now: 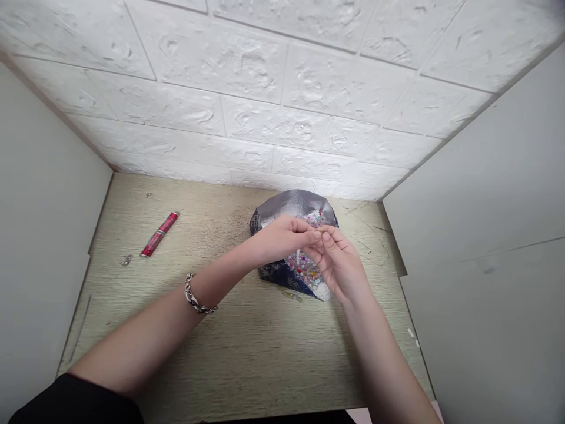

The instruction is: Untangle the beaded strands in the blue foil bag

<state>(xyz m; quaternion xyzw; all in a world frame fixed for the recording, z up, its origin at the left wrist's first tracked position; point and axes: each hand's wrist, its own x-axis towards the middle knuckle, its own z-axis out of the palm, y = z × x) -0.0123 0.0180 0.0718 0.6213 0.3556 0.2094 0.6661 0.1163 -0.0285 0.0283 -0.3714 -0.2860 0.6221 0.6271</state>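
Observation:
My left hand (pixel 286 237) reaches in from the left, thumb and fingers pinched together. Its fingertips meet those of my right hand (pixel 342 259), which is also closed in a pinch. Whatever lies between the fingertips is too small to make out. Below my left hand a short white row, perhaps beads (pixel 298 257), hangs or lies; I cannot tell which. Both hands are over an opened foil bag (pixel 289 203), silver inside and dark blue outside. Many small coloured beads (pixel 304 268) lie in it, partly covered by my hands.
A red tube (pixel 159 234) lies on the left of the pale wooden tabletop (pixel 229 347), near small silvery pieces (pixel 126 259). Fine thread-like strands (pixel 368 247) are scattered at the right. A white brick-pattern wall (pixel 251 112) and side panels (pixel 481 194) enclose the table.

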